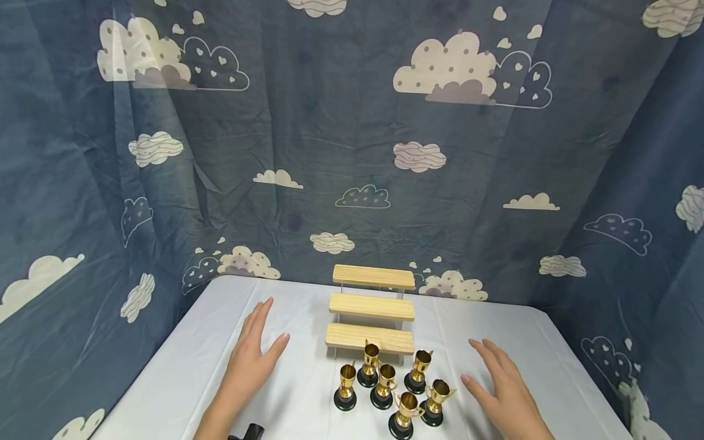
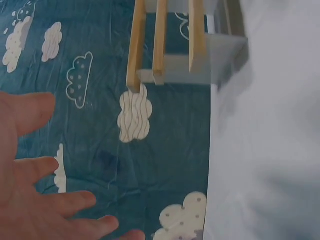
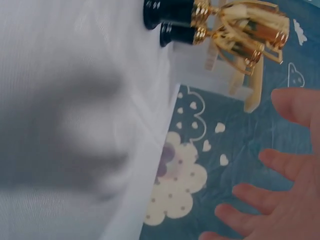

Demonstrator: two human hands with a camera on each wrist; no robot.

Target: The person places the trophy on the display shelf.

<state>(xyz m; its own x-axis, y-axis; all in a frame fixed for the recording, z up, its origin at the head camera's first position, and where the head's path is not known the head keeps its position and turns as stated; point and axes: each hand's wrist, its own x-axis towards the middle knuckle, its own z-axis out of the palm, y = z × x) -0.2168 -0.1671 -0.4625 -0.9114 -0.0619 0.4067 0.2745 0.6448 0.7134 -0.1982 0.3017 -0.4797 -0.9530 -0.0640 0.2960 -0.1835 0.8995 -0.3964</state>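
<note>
Several small gold trophy cups (image 1: 386, 377) with black bases stand upright in a loose cluster on the white-covered table. Behind them is a three-tier wooden display stand (image 1: 371, 305) with pale slats on clear supports. My left hand (image 1: 254, 355) hovers left of the stand, fingers extended and thumb apart, holding nothing. On the other side, my right hand (image 1: 503, 391) is held out to the right of the trophies, fingers spread and empty. In the right wrist view two trophies (image 3: 250, 22) show near the top, beyond the thumb. The left wrist view shows the stand (image 2: 196, 40) above the spread fingers.
A white cloth (image 1: 297, 318) covers the table. Dark blue curtains (image 1: 330, 134) with cloud prints enclose its back and sides. Near the front edge, by the left forearm, lies a small black object (image 1: 253, 431), partly cut off by the frame.
</note>
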